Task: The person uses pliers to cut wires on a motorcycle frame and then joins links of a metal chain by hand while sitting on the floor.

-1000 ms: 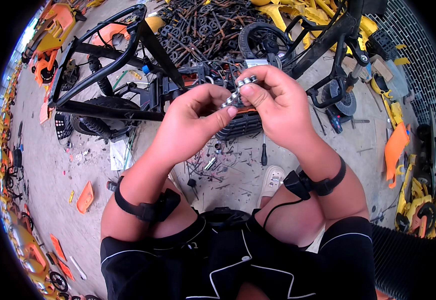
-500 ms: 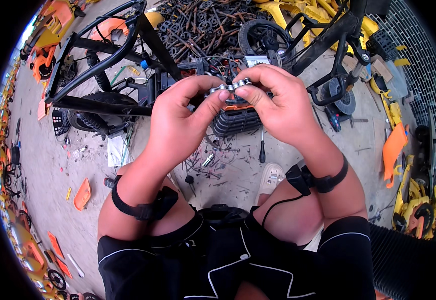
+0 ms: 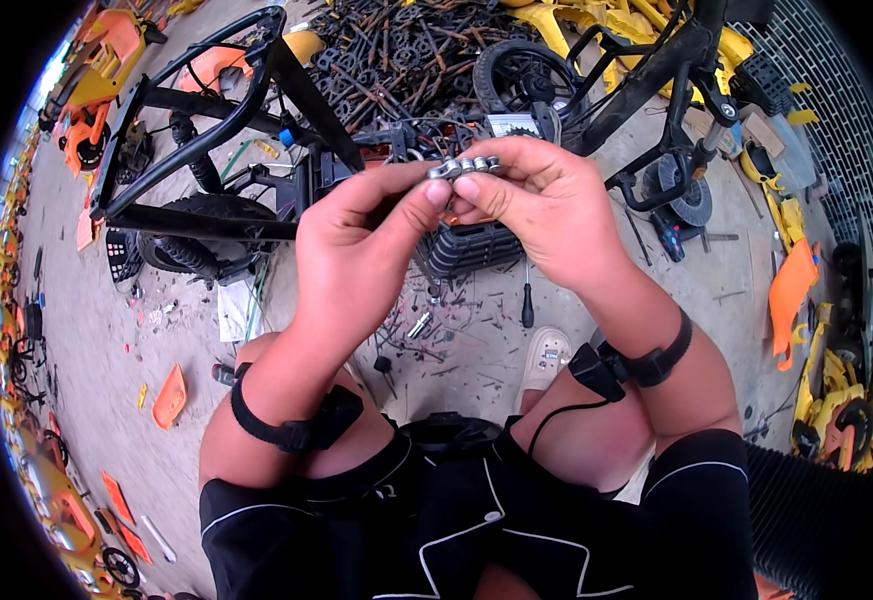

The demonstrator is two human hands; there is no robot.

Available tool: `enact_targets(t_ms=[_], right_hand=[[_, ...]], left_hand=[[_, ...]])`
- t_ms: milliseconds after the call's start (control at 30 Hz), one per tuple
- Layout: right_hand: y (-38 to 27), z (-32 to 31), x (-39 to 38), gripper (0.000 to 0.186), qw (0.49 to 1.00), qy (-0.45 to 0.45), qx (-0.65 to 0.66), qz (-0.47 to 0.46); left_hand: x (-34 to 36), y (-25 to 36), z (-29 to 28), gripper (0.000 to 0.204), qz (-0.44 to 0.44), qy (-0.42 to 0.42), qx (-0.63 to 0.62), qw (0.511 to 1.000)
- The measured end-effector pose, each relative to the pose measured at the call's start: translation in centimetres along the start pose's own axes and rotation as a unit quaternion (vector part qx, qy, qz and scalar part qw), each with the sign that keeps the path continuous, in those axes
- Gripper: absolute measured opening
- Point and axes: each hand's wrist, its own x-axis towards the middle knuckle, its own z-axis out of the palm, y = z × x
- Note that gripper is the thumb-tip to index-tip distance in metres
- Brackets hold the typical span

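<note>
A short length of silver roller chain (image 3: 471,165) is pinched between both hands in front of me, over the dismantled black vehicle. My left hand (image 3: 361,240) grips its left end, thumb tip pressed up near the links. My right hand (image 3: 546,215) holds the right part from below, thumb close to the other thumb, with links showing above the fingers. Beneath the chain sits a black ribbed battery case (image 3: 464,250) with orange parts, partly hidden by the hands. A screwdriver (image 3: 527,305) and small metal bits (image 3: 419,325) lie on the floor below.
Black tube frames (image 3: 201,150) rise at left and right, with a tyre (image 3: 496,75) behind. A heap of rusty metal parts (image 3: 386,60) is at the back. Yellow and orange panels (image 3: 794,290) line both sides. A brick wall (image 3: 836,150) stands at right. My shoe (image 3: 544,355) is below.
The chain has gone from a slanting, bent position to lying more level across both thumbs. My left hand has shifted left, and the two thumb tips are now closer together.
</note>
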Motion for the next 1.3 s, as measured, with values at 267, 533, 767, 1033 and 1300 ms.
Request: enact_targets(t_ms=[267, 533, 767, 1033, 1300], right_hand=[[0.4, -0.1, 0.3, 0.021, 0.999, 0.0, 0.01, 0.032], [0.9, -0.1, 0.1, 0.02, 0.996, 0.003, -0.092, 0.007], [-0.2, -0.2, 0.0, 0.019, 0.949, -0.033, -0.31, -0.036], [-0.6, -0.2, 0.1, 0.018, 0.953, -0.012, -0.293, -0.074], [0.3, 0.2, 0.4, 0.022, 0.933, -0.029, -0.348, -0.091]], left_hand=[[0.3, -0.9, -0.6, 0.021, 0.213, 0.006, 0.35, 0.912], [0.1, -0.3, -0.6, 0.022, 0.274, -0.016, 0.485, 0.831], [0.0, 0.3, -0.6, 0.031, 0.112, -0.034, 0.344, 0.931], [0.7, -0.2, -1.9, 0.044, 0.121, -0.051, 0.204, 0.97], [0.6, 0.4, -2.1, 0.033, 0.05, -0.008, 0.114, 0.992]])
